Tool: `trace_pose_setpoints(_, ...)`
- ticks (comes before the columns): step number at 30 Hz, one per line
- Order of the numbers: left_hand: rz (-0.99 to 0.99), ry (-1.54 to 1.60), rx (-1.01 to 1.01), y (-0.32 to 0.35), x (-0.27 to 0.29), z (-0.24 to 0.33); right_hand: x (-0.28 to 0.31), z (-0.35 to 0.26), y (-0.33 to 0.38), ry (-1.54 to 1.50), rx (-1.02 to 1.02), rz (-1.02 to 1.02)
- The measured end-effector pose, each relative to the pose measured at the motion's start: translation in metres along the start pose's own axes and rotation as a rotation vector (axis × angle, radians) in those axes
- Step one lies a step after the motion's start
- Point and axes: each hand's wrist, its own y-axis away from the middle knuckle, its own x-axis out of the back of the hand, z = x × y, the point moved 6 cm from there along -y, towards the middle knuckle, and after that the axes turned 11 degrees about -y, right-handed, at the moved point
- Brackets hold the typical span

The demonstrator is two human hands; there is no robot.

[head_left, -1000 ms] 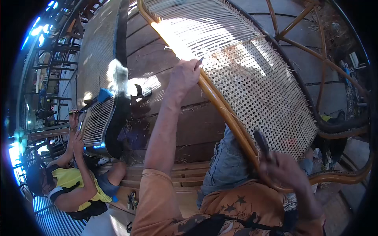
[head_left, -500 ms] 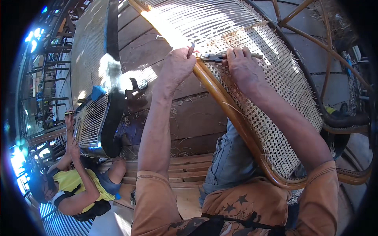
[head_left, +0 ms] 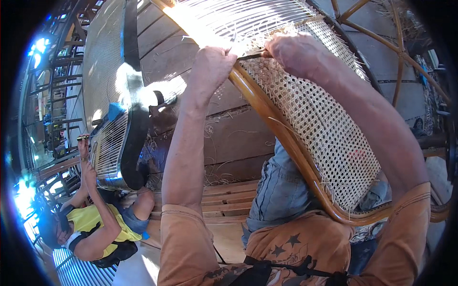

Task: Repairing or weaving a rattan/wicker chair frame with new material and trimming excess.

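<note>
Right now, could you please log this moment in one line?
left hand: closed at brown rail | right hand: gripping dark tool by cane mesh | nearby: co-worker, black-framed panel

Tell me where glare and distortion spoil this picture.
Head view: glare whites out the rail beyond the left hand and nearby strands; head view: the dark frame has a bleached patch; head view: lines bow near the black rim.

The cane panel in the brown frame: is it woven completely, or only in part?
Only in part. The cane panel is holed mesh at its near end; farther away, only parallel strands show.
</note>
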Motion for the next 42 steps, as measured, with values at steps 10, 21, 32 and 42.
trace_pose_setpoints(10,0.159,0.4,0.078,0.034,0.081,0.058,0.088,-0.035,0.11,-0.069,0.174,0.493)
trace_pose_setpoints(21,-0.563,1.072,0.176,0.204,-0.045,0.195,0.018,-0.04,0.474,-1.283,-0.671,-0.08)
trace_pose_setpoints(32,-0.986,0.19,-1.128,0.384,-0.162,0.426,-0.121,-0.022,0.739,-0.526,-1.591,0.423)
trace_pose_setpoints(42,-1.181,0.071,-1.265,0.432,-0.223,0.437,-0.166,-0.05,0.74,-0.384,-1.778,0.143)
